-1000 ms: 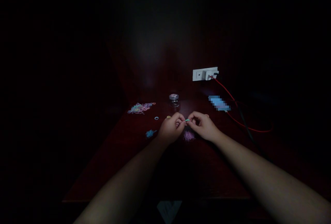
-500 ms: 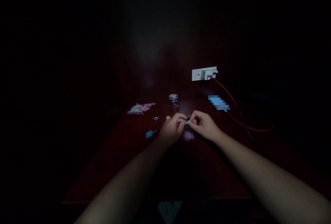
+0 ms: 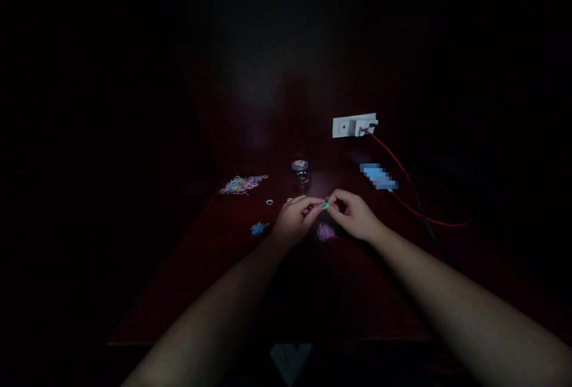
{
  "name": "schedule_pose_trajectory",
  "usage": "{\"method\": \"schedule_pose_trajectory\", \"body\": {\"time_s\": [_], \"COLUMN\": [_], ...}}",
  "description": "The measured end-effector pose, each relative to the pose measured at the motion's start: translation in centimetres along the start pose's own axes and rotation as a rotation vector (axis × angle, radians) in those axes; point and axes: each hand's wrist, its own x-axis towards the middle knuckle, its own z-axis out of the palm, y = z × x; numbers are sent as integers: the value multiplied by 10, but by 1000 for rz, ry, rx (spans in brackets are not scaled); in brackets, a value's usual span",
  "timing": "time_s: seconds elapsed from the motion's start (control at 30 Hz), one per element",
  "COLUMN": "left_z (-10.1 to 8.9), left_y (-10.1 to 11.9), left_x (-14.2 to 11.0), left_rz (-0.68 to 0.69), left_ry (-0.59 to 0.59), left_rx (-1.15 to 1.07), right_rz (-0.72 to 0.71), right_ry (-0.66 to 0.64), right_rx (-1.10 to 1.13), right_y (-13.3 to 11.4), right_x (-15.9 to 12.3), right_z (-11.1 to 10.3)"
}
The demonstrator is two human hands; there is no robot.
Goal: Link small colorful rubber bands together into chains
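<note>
My left hand [image 3: 294,220] and my right hand [image 3: 354,214] meet above the middle of the table, fingertips almost touching. Both pinch green elastic bands [image 3: 326,206], small and partly hidden by the fingers. Just below the hands lies a pile of purple elastic bands [image 3: 326,232]. Left of my left hand is a small heap of blue bands [image 3: 258,229]. A single pale blue band [image 3: 269,202] lies beyond it, and a yellow band [image 3: 290,200] peeks out behind my left hand. Farther back is a large mixed-colour heap of bands [image 3: 243,185].
A small clear lidded jar [image 3: 300,171] stands at the back of the dark red table [image 3: 187,291]. To the right lies a phone [image 3: 378,176], its screen blurred, with a red cable [image 3: 440,222] running to a charger in the wall socket [image 3: 343,127].
My left fingers have straightened towards my right hand and now pinch the green bands at their tips. My right hand has hardly moved.
</note>
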Motion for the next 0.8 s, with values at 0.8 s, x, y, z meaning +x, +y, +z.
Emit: {"method": "schedule_pose_trajectory", "body": {"time_s": [0.8], "left_z": [3], "left_y": [-5], "left_x": [-1], "left_rz": [-51], "left_ry": [17], "left_rx": [-49], "right_rz": [-34], "right_ry": [-27], "right_rx": [-27], "right_y": [2], "right_x": [1], "right_z": [-3]}}
